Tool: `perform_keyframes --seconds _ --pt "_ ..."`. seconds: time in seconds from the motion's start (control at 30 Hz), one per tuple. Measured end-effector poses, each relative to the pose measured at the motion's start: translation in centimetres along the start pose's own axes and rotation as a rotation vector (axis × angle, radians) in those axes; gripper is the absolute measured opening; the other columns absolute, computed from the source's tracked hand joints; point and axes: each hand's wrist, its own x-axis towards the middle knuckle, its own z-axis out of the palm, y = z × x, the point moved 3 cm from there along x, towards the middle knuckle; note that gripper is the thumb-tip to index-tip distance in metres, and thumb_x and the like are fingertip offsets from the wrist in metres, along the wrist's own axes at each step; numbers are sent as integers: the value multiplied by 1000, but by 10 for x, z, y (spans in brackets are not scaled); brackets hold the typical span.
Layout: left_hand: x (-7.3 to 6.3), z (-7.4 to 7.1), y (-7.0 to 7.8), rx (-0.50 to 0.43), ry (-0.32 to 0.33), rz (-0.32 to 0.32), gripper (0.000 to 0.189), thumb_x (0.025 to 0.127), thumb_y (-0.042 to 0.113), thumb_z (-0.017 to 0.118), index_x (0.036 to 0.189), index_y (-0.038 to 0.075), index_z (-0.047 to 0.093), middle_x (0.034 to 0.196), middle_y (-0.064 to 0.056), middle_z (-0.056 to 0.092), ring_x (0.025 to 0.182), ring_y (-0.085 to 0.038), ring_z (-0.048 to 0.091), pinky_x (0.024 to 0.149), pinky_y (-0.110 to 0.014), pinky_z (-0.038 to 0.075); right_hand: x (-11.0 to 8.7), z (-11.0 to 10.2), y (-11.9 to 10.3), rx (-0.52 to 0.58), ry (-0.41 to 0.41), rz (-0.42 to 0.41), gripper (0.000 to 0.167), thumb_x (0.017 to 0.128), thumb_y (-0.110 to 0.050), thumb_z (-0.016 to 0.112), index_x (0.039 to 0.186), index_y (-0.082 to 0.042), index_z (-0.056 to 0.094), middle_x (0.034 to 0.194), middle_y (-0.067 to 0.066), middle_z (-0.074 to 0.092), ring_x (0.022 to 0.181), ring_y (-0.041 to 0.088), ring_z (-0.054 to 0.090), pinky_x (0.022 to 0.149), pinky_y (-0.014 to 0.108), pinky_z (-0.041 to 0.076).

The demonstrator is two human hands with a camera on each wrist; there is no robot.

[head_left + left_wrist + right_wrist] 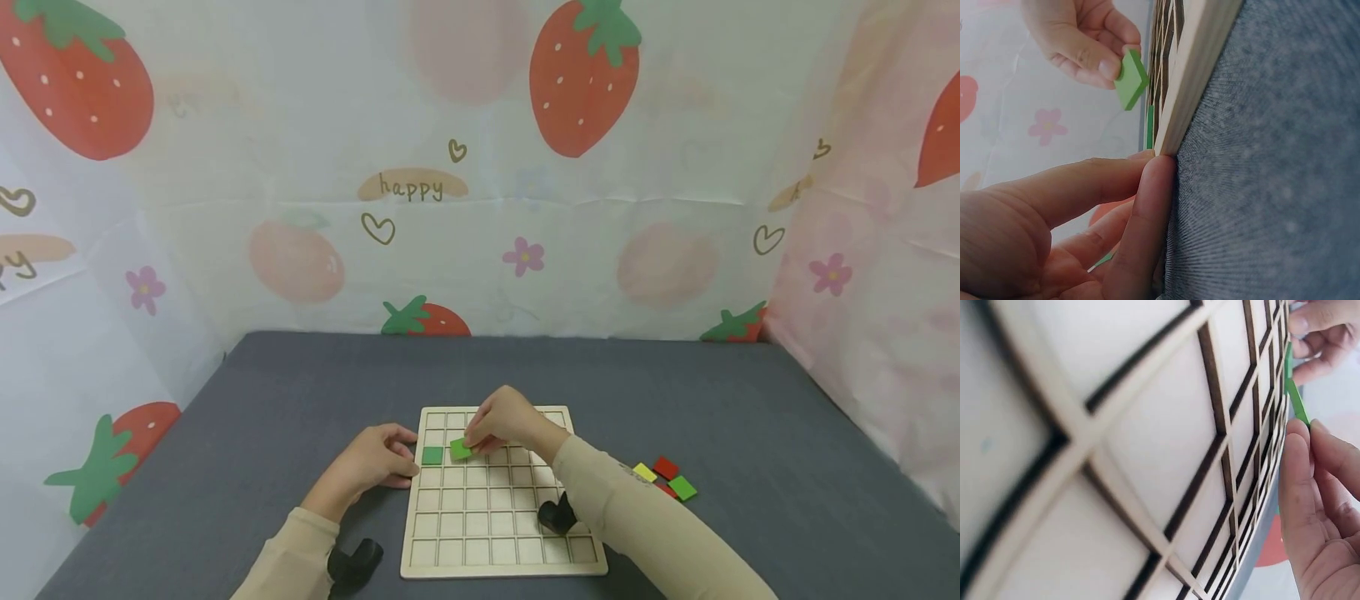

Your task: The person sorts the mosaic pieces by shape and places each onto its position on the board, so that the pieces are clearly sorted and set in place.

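Head view shows me a wooden grid board [477, 525] on the grey cloth [337, 375]. The right hand [507, 419] grasps a light green tile [460, 450] over the second column from the left, just beside a dark green tile [432, 456], which sits in a cell of the leftmost column. The left hand [375, 456] is released, with its fingers only touching the board's left edge. To the right of the board lie loose a yellow tile [644, 472], two red ones and a green one [683, 487].

Left wrist view gives me this edge closely: two fingertips lie against it, and I judge this is a good way to keep the board from sliding. I would press lightly, without lifting. Behind, the light green tile is tilted, pinched between thumb and finger.

Right wrist view shows the pinch at one end of the tile, so its other end is free. I cannot tell if it touches the board. To do it well, I would match the tile's sides to the cell, lower the free end first, then let go and press it flat.
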Motion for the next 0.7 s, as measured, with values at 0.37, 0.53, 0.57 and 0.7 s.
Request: perform_keyframes --seconds 0.37,0.53,0.57,0.7 --pt "0 1 0 13 8 0 49 78 -11 73 125 -9 58 84 -11 58 66 -17 62 60 -32 61 -1 6 4 59 -18 45 4 81 2 77 83 5 75 75 17 75 53 12 68 60 29 62" --pt "1 1 0 19 13 -3 50 78 -10 74 125 -9 58 84 -11 58 66 -17 62 60 -32 61 -3 8 4 76 -17 38 4 80 4 76 82 6 74 76 17 75 53 12 68 60 29 62" --pt "1 1 0 20 13 -4 50 78 -10 74 125 -9 58 84 -11 58 66 -17 62 60 -32 61 -2 9 4 74 -15 38 4 80 4 76 81 6 74 75 16 75 53 12 67 60 28 62" --pt "1 1 0 25 11 -10 50 79 -9 74 126 -9 58 84 -11 58 67 -17 61 61 -32 61 -3 10 2 56 -11 30 4 79 4 77 79 6 74 70 14 74 51 11 66 58 28 61"
